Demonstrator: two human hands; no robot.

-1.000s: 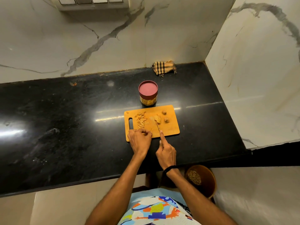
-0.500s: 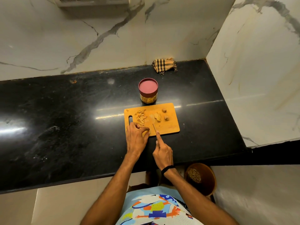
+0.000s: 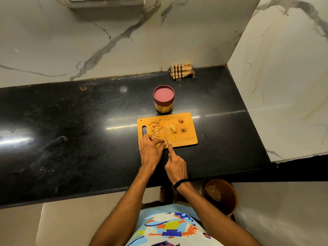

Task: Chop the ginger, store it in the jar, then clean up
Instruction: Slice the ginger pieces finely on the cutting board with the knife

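An orange cutting board (image 3: 186,139) lies on the black counter (image 3: 71,139). On it are a pile of cut ginger strips (image 3: 155,129), some thin slices (image 3: 173,128) and two small chunks (image 3: 183,128). My left hand (image 3: 150,151) rests at the board's near left corner, its fingertips pinching a small ginger piece. My right hand (image 3: 175,164) grips a knife (image 3: 166,140), index finger laid along the blade, the edge right beside my left fingertips. A jar (image 3: 163,99) with a maroon lid stands closed just behind the board.
A checked cloth (image 3: 182,71) lies bunched at the back wall. Marble walls close in the counter behind and at the right. Below the counter's front edge stands a brown bin (image 3: 221,196) holding scraps.
My hands and the knife drew back from the board's middle toward its near left corner. My left hand now steadies a piece against the blade. The view shifted slightly.
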